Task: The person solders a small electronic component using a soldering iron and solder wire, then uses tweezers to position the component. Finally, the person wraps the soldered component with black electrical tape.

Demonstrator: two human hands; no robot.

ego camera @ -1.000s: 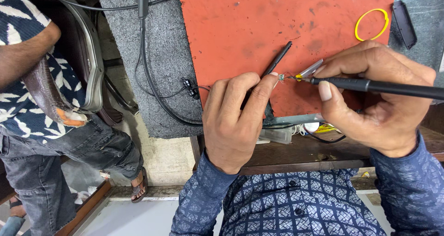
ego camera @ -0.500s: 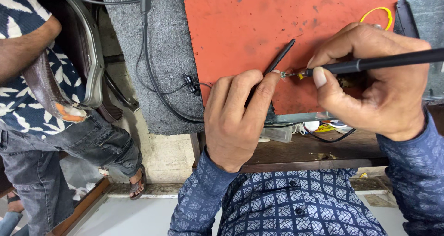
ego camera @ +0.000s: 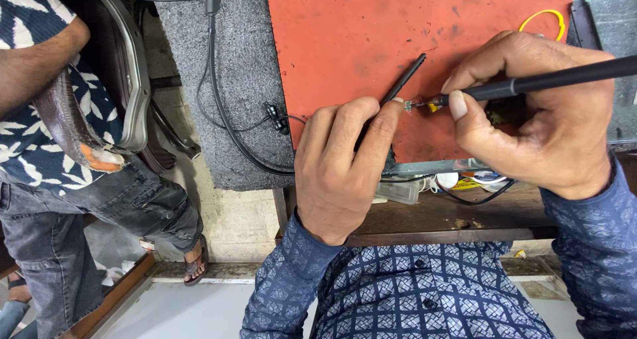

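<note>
My left hand point(ego camera: 345, 163) pinches black tweezers point(ego camera: 406, 77) over the red mat point(ego camera: 371, 40); the tweezer tips hold a tiny component point(ego camera: 406, 104). My right hand point(ego camera: 537, 116) grips a black soldering iron point(ego camera: 551, 80) like a pen. Its metal tip touches the tiny component right beside my left index fingertip. Both hands rest on the near part of the mat.
A yellow ring point(ego camera: 545, 19) lies on the mat's far right. A grey pad point(ego camera: 232, 80) with black cables point(ego camera: 219, 106) sits left of the mat. Below the mat is a wooden shelf point(ego camera: 458, 219) with small items. Another person point(ego camera: 60, 153) in a patterned shirt sits at left.
My right hand has shifted slightly up and right with the iron, whose handle now tilts upward. The left hand stays on the tweezers in the same place.
</note>
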